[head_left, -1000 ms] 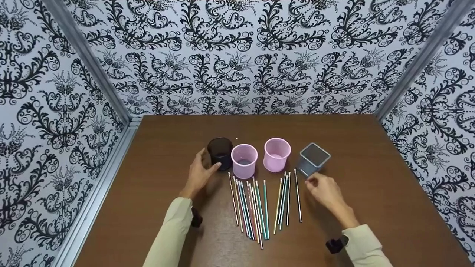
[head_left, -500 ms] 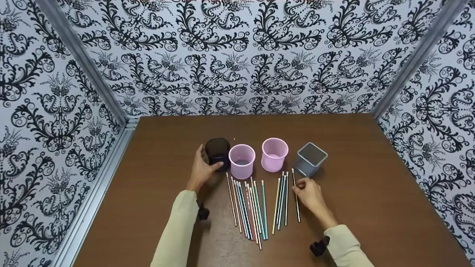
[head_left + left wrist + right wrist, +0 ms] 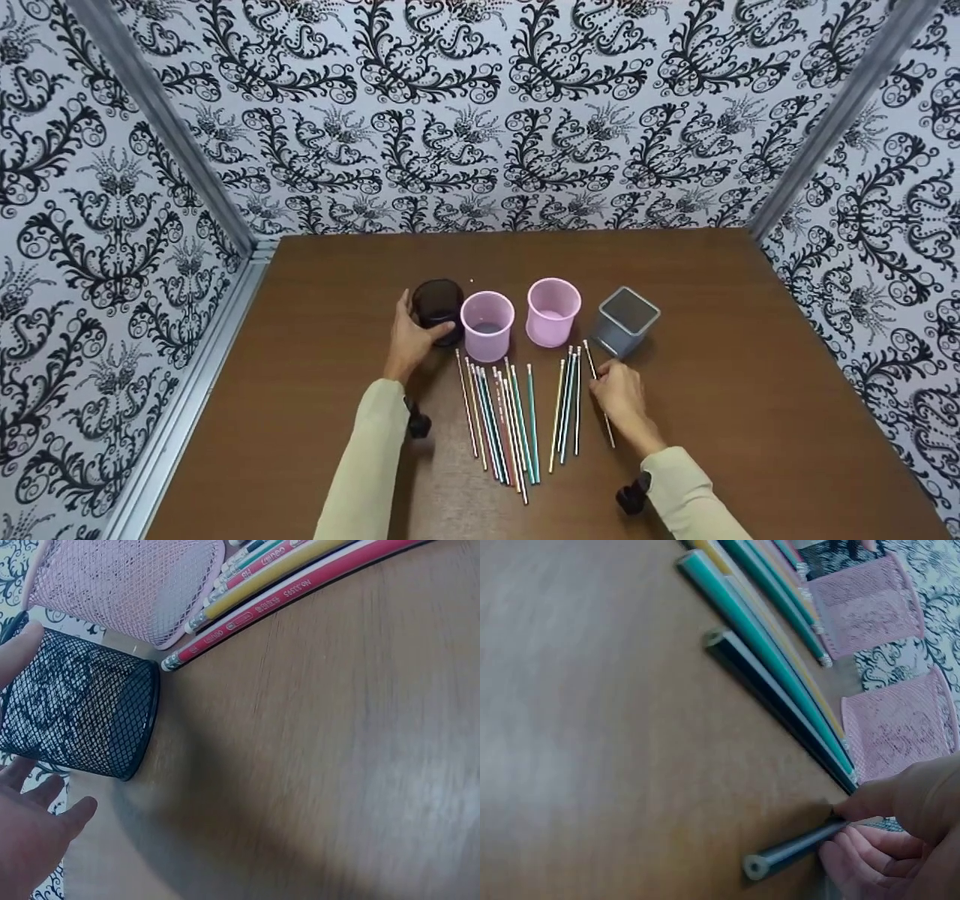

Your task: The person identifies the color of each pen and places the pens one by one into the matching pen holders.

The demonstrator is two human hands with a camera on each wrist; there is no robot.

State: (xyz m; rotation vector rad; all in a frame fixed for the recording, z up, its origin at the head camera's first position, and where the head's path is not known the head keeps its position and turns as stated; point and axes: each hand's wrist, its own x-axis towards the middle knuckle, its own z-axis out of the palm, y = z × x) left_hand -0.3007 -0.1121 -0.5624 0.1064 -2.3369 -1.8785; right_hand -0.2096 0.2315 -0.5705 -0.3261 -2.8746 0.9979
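Note:
My left hand [image 3: 409, 341] holds the round black mesh pencil cup [image 3: 438, 304] at the left end of the row, thumb across its near side and fingers along its far left. In the left wrist view, the thumb overlaps the cup [image 3: 82, 701] near its rim and the fingers spread along the other side. Between thumb and fingers, my right hand [image 3: 624, 391] pinches a dark pencil [image 3: 791, 849] partway along its length. This pencil slants over the table, its eraser end near the square grey mesh cup [image 3: 628, 319].
Two pink mesh cups [image 3: 487, 326] stand between the black and grey cups. In front of them several pencils [image 3: 499, 427] lie side by side, with a smaller group [image 3: 568, 405] to their right. Patterned walls [image 3: 480, 112] enclose the brown table [image 3: 337, 277].
My right hand has moved left from beside the grey cup to the dark pencil and now pinches it; the pencil has turned to a slant. The left hand stays at the black cup.

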